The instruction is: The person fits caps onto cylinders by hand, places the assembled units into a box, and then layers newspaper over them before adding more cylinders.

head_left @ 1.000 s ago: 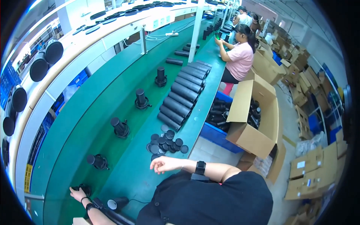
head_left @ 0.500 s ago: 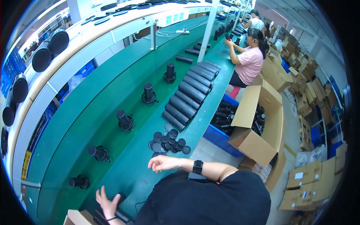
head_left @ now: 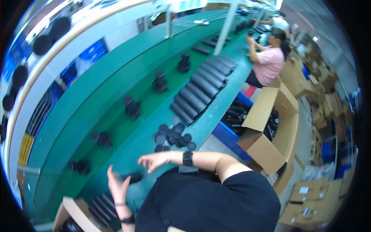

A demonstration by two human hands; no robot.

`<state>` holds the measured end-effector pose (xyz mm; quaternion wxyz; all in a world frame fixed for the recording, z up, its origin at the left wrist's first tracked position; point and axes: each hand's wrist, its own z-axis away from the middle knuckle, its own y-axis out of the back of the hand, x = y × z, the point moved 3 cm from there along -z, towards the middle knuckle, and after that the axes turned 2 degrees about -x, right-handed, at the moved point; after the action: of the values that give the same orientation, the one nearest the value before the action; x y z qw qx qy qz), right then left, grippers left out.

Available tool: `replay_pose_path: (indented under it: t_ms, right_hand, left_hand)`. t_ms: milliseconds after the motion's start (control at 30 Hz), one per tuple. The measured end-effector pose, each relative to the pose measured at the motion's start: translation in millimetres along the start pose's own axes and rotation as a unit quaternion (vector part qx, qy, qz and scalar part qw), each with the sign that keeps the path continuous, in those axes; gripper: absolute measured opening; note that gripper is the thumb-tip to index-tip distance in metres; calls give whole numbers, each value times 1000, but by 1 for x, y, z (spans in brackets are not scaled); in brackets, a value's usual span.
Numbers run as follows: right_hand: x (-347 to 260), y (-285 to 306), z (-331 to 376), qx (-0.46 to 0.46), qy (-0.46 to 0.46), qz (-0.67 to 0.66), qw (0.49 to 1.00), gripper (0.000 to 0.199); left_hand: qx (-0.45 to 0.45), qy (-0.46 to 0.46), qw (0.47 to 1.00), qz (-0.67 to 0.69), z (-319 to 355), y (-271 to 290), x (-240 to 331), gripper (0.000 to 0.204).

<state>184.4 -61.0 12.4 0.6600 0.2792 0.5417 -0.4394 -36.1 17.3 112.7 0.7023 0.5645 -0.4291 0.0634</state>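
Note:
My left hand (head_left: 118, 183) is over the near left of the green bench, thumb and fingers apart. Just beside its thumb lies a short black cylindrical part (head_left: 134, 178), blurred, with no fingers wrapped round it. My right hand (head_left: 154, 160) hovers above the bench to the right, its fingers loosely bent and apart, with nothing in them. Beyond it is a pile of flat black discs (head_left: 172, 135). Below and beside my left hand, several black tubes (head_left: 102, 208) lie side by side next to an open carton (head_left: 69, 210).
A row of black flanged parts (head_left: 132, 107) stands along the green strip. Large black tubes (head_left: 203, 87) lie stacked farther along the bench (head_left: 206, 129). To the right are an open carton (head_left: 261, 135) and a blue crate (head_left: 230, 140). A co-worker (head_left: 270, 58) sits beyond.
The view has tilted and blurred. My hands have come closer together near the short black part, the right one moving left.

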Motion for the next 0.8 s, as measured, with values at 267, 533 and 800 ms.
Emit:
replay_pose_path:
  t_ms: [267, 533, 800]
  right_hand:
    - [-42, 22, -3, 89, 79, 3, 993, 73]
    - [-26, 37, 8, 119, 40, 41, 991, 65]
    - [-44, 28, -3, 102, 66, 148, 982, 45]
  left_hand:
    - [41, -31, 888, 457, -52, -76, 39, 93]
    - [-24, 71, 863, 499, -32, -115, -17, 73]
    - [-12, 28, 934, 355, -37, -139, -35, 70]
